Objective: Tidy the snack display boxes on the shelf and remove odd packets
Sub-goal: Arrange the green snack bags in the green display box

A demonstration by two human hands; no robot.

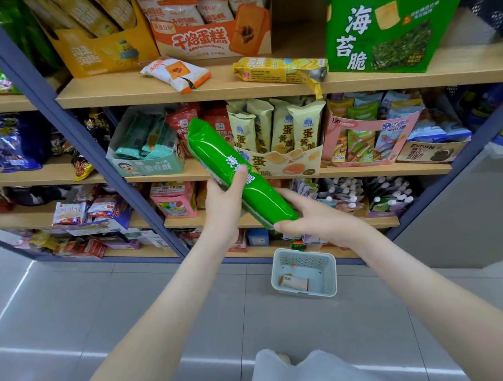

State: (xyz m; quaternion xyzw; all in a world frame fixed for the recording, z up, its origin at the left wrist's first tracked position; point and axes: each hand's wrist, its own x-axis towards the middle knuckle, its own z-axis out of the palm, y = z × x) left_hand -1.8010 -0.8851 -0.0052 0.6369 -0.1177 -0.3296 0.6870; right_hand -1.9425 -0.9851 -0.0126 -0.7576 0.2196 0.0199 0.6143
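Observation:
A long green seaweed packet (224,159) slants in front of the middle shelf. My left hand (225,205) grips its middle, thumb across the front. My right hand (313,221) holds its lower end, fingers under it and thumb below. On the upper shelf stand a green seaweed display box (379,34), an orange cake box (211,38) and a yellow box (96,54). Two loose packets lie on that shelf's front: a white-orange cake packet (175,72) and a yellow packet (282,69).
The middle shelf holds a teal egg-roll box (147,164), a cream egg-crisp box (284,161) and a pink box (370,142). A pale plastic basket (303,273) with a small packet inside stands on the grey tiled floor below. A blue shelf post (56,109) runs at the left.

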